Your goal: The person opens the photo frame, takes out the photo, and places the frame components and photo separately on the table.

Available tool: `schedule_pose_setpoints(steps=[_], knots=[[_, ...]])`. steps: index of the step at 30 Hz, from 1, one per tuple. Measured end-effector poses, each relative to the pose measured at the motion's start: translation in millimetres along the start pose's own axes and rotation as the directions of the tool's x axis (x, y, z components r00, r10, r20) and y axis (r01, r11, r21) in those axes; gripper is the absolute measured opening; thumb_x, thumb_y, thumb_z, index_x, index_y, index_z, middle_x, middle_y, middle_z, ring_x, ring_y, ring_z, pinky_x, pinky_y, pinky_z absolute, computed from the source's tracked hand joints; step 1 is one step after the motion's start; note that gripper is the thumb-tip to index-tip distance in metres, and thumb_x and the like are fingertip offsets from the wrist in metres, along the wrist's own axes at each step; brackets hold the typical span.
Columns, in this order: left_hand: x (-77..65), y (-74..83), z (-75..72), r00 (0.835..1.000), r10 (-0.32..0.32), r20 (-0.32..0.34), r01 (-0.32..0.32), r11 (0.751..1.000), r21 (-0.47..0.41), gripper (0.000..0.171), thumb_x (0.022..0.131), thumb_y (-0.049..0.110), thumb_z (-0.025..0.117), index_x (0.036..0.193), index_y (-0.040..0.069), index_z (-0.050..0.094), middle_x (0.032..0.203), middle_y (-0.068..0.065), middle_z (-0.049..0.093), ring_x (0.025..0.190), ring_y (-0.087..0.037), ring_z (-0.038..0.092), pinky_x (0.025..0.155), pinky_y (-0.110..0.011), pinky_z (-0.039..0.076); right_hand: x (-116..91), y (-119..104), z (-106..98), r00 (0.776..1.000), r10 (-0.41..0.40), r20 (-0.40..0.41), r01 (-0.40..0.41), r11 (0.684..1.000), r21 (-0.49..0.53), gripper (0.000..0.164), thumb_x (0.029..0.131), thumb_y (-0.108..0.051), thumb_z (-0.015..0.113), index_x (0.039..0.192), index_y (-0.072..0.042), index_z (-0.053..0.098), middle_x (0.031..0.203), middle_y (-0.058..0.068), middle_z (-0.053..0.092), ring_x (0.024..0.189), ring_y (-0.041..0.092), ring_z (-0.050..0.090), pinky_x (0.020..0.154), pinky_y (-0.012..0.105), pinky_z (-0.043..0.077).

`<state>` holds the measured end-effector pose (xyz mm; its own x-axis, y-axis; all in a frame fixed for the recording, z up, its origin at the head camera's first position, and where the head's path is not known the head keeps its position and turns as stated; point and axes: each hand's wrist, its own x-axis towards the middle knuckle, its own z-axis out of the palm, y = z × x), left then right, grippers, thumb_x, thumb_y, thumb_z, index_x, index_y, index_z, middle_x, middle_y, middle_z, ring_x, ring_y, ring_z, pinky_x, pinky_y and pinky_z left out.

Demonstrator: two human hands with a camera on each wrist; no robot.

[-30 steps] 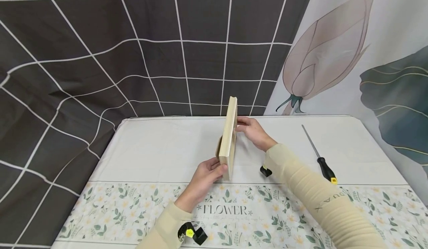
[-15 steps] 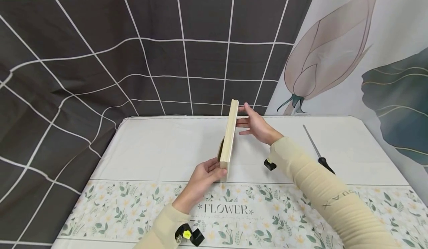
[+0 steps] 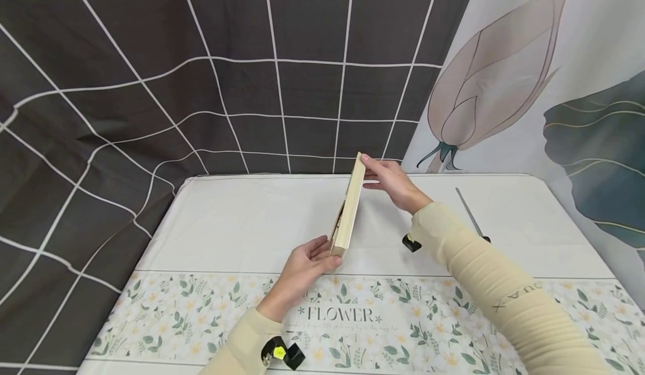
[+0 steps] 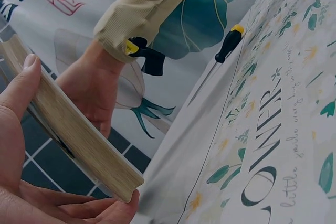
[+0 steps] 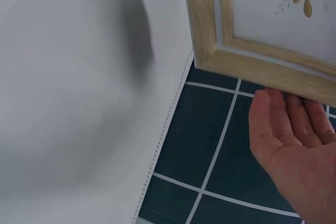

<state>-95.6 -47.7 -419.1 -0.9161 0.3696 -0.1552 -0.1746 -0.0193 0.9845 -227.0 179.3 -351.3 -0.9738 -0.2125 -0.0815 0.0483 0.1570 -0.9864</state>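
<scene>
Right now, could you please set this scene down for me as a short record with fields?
Object: wooden picture frame, tilted, nearly edge-on to the head camera
Picture: leafy print, visible in the right wrist view
Left hand: grips the frame's near end, thumb on its wooden edge
Right hand: fingers at the frame's far edge; whether it grips is unclear
Tool: screwdriver, black and yellow handle, lying right of the frame
Surface: white table cover with floral band

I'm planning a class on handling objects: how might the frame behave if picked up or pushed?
The frame is probably stiff: its wood-look borders run straight. It seems apt to tip if stood upright, being thin for its height. It likely won't roll, given its squared corner.
</scene>
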Motion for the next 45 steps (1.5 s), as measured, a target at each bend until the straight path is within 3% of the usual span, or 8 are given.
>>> schedule_pose_setpoints(steps=[10,22,32,38,45], knots=[[-0.2,1.2,-1.5,1.000,0.007,-0.021,-0.007,1.000,0.000,0.093,0.075,0.027,0.077,0.142,-0.008,0.022,0.140,-0.019,0.039,0.123,-0.028,0.045,0.098,-0.026,0.040,-2,-5,-7,0.993,-0.115,-0.024,0.113,0.992,-0.056,0.045,0.094,-0.033,0.052,0.119,0.005,0.057,0.110,0.014,0.059,0.097,0.017,0.062,0.092,0.041,0.047],[1.4,2.1,-0.7,0.996,0.032,-0.079,-0.027,0.998,0.053,0.094,0.072,0.021,0.080,0.142,-0.007,0.024,0.140,-0.020,0.039,0.122,-0.030,0.047,0.097,-0.029,0.042,-4,-6,-12,0.987,-0.147,-0.066,0.144,0.989,-0.044,0.037,0.095,-0.024,0.052,0.121,0.003,0.056,0.115,0.013,0.058,0.097,0.015,0.059,0.088,0.034,0.049],[2.7,3.8,0.2,0.993,0.044,-0.114,-0.033,0.995,0.096,0.094,0.071,0.019,0.081,0.143,-0.005,0.024,0.139,-0.017,0.042,0.119,-0.028,0.050,0.093,-0.027,0.045,-3,-1,-17,0.980,-0.168,-0.103,0.168,0.986,-0.018,0.027,0.095,-0.016,0.052,0.117,-0.002,0.058,0.104,0.009,0.058,0.092,0.015,0.059,0.081,0.029,0.052],[-3.5,18.8,4.4,0.989,0.051,-0.137,-0.035,0.993,0.115,0.090,0.073,0.009,0.078,0.142,-0.008,0.023,0.139,-0.024,0.039,0.119,-0.034,0.049,0.093,-0.031,0.045,-6,-3,-18,0.984,-0.148,-0.101,0.140,0.987,-0.076,0.031,0.096,-0.019,0.051,0.122,-0.002,0.056,0.110,0.012,0.058,0.095,0.017,0.059,0.082,0.031,0.052],[-13.2,36.4,10.8,0.984,0.079,-0.157,-0.048,0.980,0.195,0.085,0.074,0.005,0.075,0.141,-0.008,0.024,0.140,-0.023,0.038,0.117,-0.033,0.051,0.094,-0.034,0.044,-9,-2,-22,0.986,-0.130,-0.104,0.114,0.983,-0.144,0.039,0.095,-0.024,0.052,0.127,-0.001,0.053,0.114,0.012,0.056,0.099,0.020,0.059,0.082,0.029,0.052]])
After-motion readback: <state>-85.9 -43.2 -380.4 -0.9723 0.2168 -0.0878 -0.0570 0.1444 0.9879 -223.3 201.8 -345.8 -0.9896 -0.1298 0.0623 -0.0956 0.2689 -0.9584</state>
